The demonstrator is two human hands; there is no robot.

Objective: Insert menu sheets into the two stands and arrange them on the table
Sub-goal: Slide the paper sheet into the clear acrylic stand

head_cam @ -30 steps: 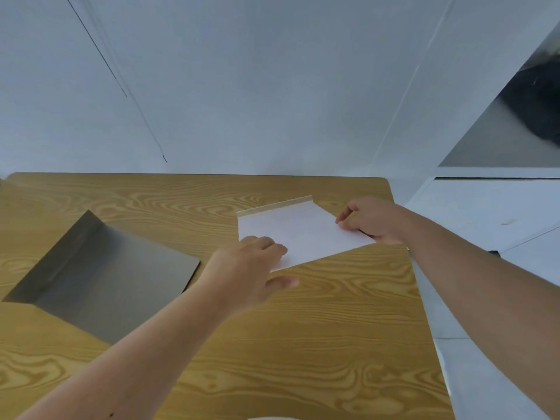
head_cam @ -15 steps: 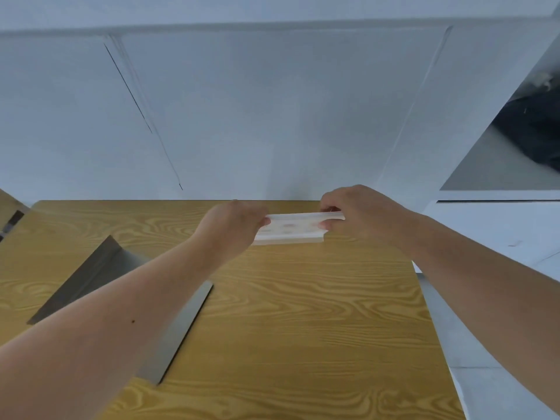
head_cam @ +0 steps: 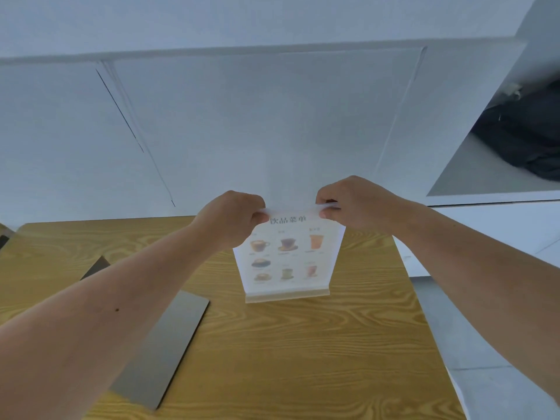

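Note:
A clear menu stand (head_cam: 288, 294) with a pale base stands upright on the far half of the wooden table (head_cam: 303, 359). A drinks menu sheet (head_cam: 288, 253) with pictures of cups shows through it, facing me. My left hand (head_cam: 233, 219) pinches the stand's top left corner. My right hand (head_cam: 351, 204) pinches its top right corner. Whether the base rests on the table or hovers just above it, I cannot tell.
A flat grey metal stand (head_cam: 163, 344) lies on the table to the left, partly under my left forearm. A white wall rises just behind the table. To the right, past the table's edge, is a white counter (head_cam: 485, 231) with a dark bag (head_cam: 530, 137) further back.
The menu stand lay flat on the table a second ago. Both hands have tipped it up, and it now stands upright with the printed side facing me.

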